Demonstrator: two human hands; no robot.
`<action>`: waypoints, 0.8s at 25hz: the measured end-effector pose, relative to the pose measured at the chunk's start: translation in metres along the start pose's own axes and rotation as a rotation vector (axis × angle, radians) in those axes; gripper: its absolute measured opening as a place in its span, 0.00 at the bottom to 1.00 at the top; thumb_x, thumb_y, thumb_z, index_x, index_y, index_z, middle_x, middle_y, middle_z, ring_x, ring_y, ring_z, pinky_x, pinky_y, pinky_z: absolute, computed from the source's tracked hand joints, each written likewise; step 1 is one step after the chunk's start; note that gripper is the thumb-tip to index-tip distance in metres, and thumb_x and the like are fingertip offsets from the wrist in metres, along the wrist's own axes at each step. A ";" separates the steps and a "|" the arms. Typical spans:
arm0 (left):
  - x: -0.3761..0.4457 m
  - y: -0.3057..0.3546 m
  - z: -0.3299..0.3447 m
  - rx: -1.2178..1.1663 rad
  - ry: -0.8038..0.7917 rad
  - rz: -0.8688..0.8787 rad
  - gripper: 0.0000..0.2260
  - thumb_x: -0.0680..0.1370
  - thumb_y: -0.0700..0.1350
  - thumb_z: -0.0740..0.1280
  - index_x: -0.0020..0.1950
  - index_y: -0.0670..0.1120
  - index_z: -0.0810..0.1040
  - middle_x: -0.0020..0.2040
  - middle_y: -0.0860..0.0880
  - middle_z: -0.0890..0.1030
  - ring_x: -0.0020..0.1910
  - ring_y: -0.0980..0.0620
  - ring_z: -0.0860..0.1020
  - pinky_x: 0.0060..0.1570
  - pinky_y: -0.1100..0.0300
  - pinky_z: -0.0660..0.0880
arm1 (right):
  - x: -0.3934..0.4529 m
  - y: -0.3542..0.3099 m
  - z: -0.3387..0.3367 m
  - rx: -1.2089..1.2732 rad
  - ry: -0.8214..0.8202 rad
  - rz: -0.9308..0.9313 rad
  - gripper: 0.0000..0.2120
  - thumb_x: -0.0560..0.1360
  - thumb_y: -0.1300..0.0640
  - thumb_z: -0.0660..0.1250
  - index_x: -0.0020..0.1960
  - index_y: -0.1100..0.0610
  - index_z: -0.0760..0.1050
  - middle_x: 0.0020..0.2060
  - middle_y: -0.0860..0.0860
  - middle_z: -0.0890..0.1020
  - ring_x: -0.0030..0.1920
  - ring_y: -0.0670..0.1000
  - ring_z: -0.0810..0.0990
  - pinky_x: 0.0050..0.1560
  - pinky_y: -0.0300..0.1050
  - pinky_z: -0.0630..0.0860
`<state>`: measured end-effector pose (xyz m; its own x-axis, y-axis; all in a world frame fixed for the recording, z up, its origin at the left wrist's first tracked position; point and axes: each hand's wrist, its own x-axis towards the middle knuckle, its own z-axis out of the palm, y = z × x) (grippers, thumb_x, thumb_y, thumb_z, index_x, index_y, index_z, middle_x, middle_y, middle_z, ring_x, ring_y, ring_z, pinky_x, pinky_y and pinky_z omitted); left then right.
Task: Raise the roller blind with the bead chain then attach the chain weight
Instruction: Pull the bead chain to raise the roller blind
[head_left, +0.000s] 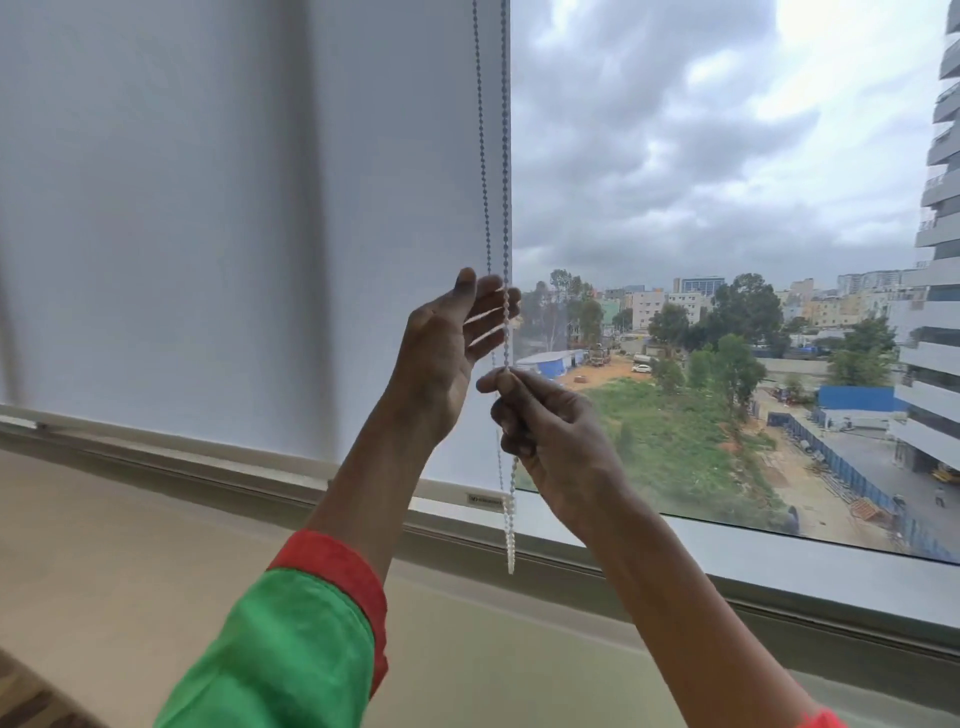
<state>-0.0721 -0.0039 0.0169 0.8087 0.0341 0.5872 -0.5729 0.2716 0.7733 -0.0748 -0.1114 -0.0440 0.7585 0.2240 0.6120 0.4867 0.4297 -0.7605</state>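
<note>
1. At the window's edge, the roller blind (234, 208) hangs nearly to the sill (675, 566), its bead chain (505, 156) beside it.
2. Right hand (550, 431) pinches one strand; left hand (447, 343) is open, fingers just touching the chain.
3. Best to pull one strand straight down, in short alternating grips.
4. No chain weight is visible.
</note>
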 end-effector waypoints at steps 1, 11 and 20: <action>0.006 0.009 0.006 -0.028 -0.028 0.012 0.13 0.81 0.49 0.57 0.54 0.44 0.77 0.48 0.48 0.85 0.53 0.49 0.82 0.54 0.53 0.78 | -0.005 0.006 0.000 -0.019 -0.006 0.000 0.12 0.77 0.62 0.60 0.41 0.58 0.80 0.23 0.47 0.67 0.26 0.44 0.61 0.28 0.37 0.55; -0.005 0.016 0.028 -0.135 0.055 0.111 0.09 0.80 0.44 0.61 0.47 0.47 0.82 0.22 0.55 0.65 0.24 0.57 0.58 0.23 0.65 0.55 | -0.017 0.023 -0.027 -0.248 -0.161 0.109 0.09 0.74 0.52 0.66 0.44 0.55 0.83 0.26 0.46 0.76 0.27 0.44 0.71 0.32 0.35 0.67; -0.050 -0.042 0.005 -0.090 -0.004 0.025 0.11 0.77 0.49 0.63 0.42 0.52 0.84 0.25 0.55 0.67 0.25 0.59 0.62 0.25 0.68 0.60 | 0.048 -0.064 -0.004 -0.109 -0.026 0.022 0.13 0.79 0.57 0.60 0.55 0.64 0.77 0.45 0.58 0.83 0.44 0.55 0.83 0.49 0.51 0.81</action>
<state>-0.0886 -0.0219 -0.0437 0.7937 0.0380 0.6071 -0.5784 0.3560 0.7340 -0.0684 -0.1315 0.0331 0.7585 0.2554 0.5996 0.5157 0.3273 -0.7918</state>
